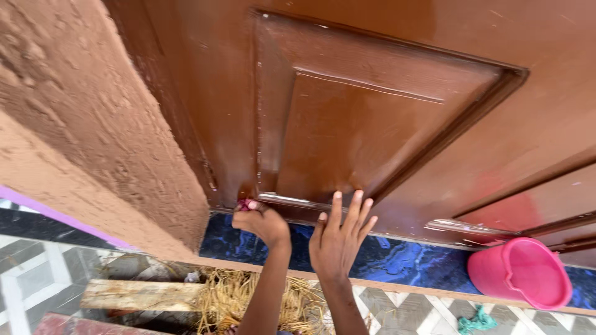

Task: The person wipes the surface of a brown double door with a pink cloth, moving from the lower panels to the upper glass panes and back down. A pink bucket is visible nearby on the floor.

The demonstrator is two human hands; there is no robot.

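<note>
Pressing one reddish cloth [246, 203], seemingly bunched and mostly hidden, with left hand [262, 221] fingers clamped, against one brown door [347, 124]; resting right hand [338, 239], fingers spread, beside; one pink bucket [521, 273] standing right.

two hands [298, 232], one brown door [385, 105], one pink bucket [521, 273], one wooden plank [139, 294]

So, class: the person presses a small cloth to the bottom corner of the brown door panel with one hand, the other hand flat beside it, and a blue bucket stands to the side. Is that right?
Not quite: the bucket is pink, not blue, as the head view shows. The left hand does press a cloth to the brown door panel's bottom corner, the right hand flat beside it.
</note>
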